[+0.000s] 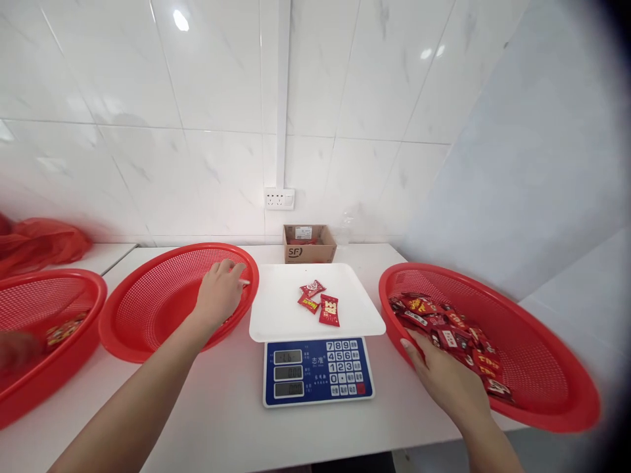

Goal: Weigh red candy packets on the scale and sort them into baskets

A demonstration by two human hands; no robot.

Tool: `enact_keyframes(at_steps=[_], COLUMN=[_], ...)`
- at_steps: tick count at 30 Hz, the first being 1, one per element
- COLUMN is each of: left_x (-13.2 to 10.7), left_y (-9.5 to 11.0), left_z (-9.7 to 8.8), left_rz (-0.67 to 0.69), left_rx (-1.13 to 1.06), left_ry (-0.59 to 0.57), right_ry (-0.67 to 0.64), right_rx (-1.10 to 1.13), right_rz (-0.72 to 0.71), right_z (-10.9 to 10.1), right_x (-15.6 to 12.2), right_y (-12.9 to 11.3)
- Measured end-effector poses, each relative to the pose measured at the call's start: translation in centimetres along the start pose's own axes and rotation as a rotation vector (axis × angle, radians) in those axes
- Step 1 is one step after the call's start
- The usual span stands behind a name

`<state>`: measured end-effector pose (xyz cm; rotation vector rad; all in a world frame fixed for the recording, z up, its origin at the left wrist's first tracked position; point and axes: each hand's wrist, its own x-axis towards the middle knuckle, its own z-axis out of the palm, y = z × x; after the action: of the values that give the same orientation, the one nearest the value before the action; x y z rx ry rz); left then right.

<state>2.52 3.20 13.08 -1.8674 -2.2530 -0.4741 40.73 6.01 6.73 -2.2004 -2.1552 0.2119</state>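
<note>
My left hand (pixel 220 293) hovers over the right side of a red mesh basket (pixel 148 315), fingers bent and apart, with nothing visible in them. At the near left rim of another red basket (pixel 552 387), my right hand (pixel 444 378) has its thumb outside and fingers over the edge, partly hidden. Small wrapped red snack packets (pixel 448 335) are heaped inside that basket. Between my hands stands a digital scale (pixel 318 372) with a white tray (pixel 276 309). Three red packets (pixel 329 310) lie on the tray.
Another red basket (pixel 54 282) at far left holds some packets; a blurred hand (pixel 20 351) of another person reaches into it. Red plastic bags (pixel 44 243) lie behind. A cardboard box (pixel 309 249) stands behind the scale, below a wall socket (pixel 279 199).
</note>
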Motion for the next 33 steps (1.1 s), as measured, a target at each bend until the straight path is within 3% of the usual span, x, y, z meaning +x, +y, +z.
enact_keyframes(at_steps=[3,8,11,16,23,26,29,33], left_x=[-0.5,-0.1,0.7,1.0,0.6,0.9,1.3,2.4], left_y=[1.2,6.3,8.6,9.1,3.1,1.8,3.5,7.9], left_z=[0.6,3.5,5.2,5.8,2.3,1.4,1.9,3.9], left_rz=[0.168,0.605,0.727,0.634,0.214,0.162,0.255,0.397], left_rx=[-0.101,-0.134,-0.088,-0.058,0.058,0.060,-0.009,-0.089], left_ry=[-0.005,-0.181,-0.247,-0.253,-0.143,-0.126,-0.155,-0.241], right_ry=[0.008,-0.009,-0.013,0.016,0.029,0.035,0.026,0.007], right_rx=[0.000,-0.005,-0.004,0.003,-0.029,-0.022,-0.005,0.006], right_rz=[0.009,0.034,0.017,-0.011,-0.020,-0.017,-0.006,-0.002], right_z=[0.0,-0.2,-0.3,-0.4,-0.4,-0.4,-0.3,-0.5], right_x=[0.1,0.1,0.0,-0.1,-0.2,-0.2,-0.2,-0.2], right_y=[-0.1,-0.5,-0.5,-0.4,-0.6,-0.7,-0.6,-0.6])
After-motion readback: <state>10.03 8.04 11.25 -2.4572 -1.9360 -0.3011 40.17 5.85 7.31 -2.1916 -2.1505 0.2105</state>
